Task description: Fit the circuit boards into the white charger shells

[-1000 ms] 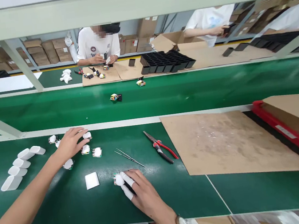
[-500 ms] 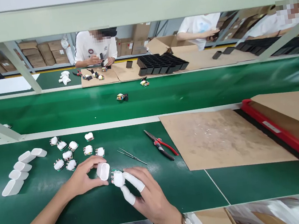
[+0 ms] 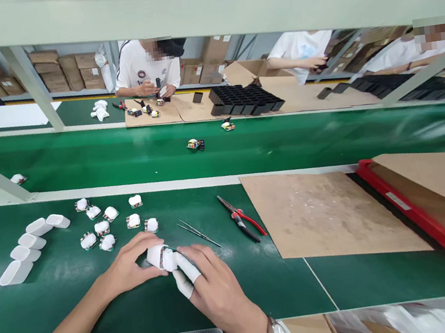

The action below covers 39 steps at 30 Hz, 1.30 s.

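Note:
My left hand (image 3: 138, 259) grips a white plastic housing (image 3: 155, 256) by its sides, its open end turned right. Between thumb and index finger, both in white finger cots, my right hand (image 3: 208, 277) pinches a small circuit board (image 3: 170, 261) topped with a white pad. The board's front edge sits at the mouth of the housing, partly inside it. Several similar padded boards (image 3: 101, 227) lie on the green bench beyond my left hand. At the left, several white housings (image 3: 17, 271) lie in a slanting row.
Tweezers (image 3: 198, 233) and red-handled pliers (image 3: 240, 219) lie beyond my right hand. A cardboard sheet (image 3: 319, 214) and a red-rimmed tray (image 3: 426, 216) are on the right. Past a rail, a green conveyor (image 3: 122, 155) carries boards; co-workers sit opposite, near black trays (image 3: 244, 99).
My right hand has moved left and brought the circuit board from beside the housing into its mouth. My left hand still holds the housing. The camera view has tilted slightly.

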{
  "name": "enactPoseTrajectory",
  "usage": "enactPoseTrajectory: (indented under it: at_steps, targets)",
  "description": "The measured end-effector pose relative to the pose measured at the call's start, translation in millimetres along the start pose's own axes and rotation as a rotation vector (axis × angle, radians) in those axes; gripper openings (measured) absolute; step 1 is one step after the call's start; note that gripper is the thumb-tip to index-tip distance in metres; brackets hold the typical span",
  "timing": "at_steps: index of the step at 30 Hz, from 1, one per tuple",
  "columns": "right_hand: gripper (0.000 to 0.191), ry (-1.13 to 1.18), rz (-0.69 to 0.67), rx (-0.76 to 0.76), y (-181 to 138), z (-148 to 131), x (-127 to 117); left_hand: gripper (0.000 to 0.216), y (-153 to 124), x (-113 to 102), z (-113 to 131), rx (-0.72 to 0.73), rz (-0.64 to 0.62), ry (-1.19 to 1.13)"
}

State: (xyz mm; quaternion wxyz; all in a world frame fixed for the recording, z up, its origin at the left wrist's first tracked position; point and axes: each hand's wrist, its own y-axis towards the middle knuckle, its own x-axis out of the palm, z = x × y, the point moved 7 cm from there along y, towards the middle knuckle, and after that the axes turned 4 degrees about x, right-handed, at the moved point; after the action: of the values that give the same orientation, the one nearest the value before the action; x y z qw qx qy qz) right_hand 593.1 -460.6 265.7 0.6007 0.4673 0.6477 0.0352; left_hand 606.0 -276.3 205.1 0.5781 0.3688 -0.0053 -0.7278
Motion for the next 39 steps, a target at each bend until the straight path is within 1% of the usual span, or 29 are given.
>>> enactPoseTrajectory:
  at_steps: [4,6,9,14,21,25,28,29,32,34,36,38,39]
  targets:
    - [0.02,-0.029,-0.04,-0.031,3,-4,3,0.054,0,1,0,0.018,-0.001,-0.004]
    - [0.017,-0.038,-0.063,-0.04,5,-5,4,0.056,0,1,-1,0.024,0.013,0.001]
    - [0.018,-0.057,-0.093,-0.046,8,-6,5,0.056,-1,1,-4,0.025,0.03,0.013]
    - [0.016,-0.067,-0.105,-0.043,13,-6,4,0.054,-2,0,-5,0.028,0.056,0.022]
    - [0.022,-0.067,-0.153,-0.037,13,-7,9,0.05,-2,5,1,0.036,0.052,0.027]
    - [0.028,0.039,-0.192,0.026,6,0,22,0.047,-5,14,-2,-0.035,0.001,0.021]
    - [0.018,0.103,-0.219,0.052,-4,4,36,0.044,-9,21,-7,-0.076,-0.058,0.004]
    - [0.017,0.122,-0.238,0.062,-8,6,42,0.043,-9,22,-9,-0.089,-0.07,0.012]
    - [0.027,0.213,-0.297,0.071,-21,15,54,0.044,-12,22,-17,-0.143,-0.101,0.037]
    - [0.034,0.281,-0.336,0.032,-27,22,59,0.047,-14,22,-21,-0.177,-0.138,0.026]
    - [0.04,0.352,-0.358,-0.004,-29,30,62,0.045,-16,24,-24,-0.2,-0.19,-0.001]
    - [0.041,0.463,-0.353,0.045,-27,39,66,0.042,-19,27,-24,-0.223,-0.213,-0.032]
    - [0.038,0.545,-0.321,0.115,-24,45,67,0.046,-19,27,-22,-0.222,-0.195,-0.044]
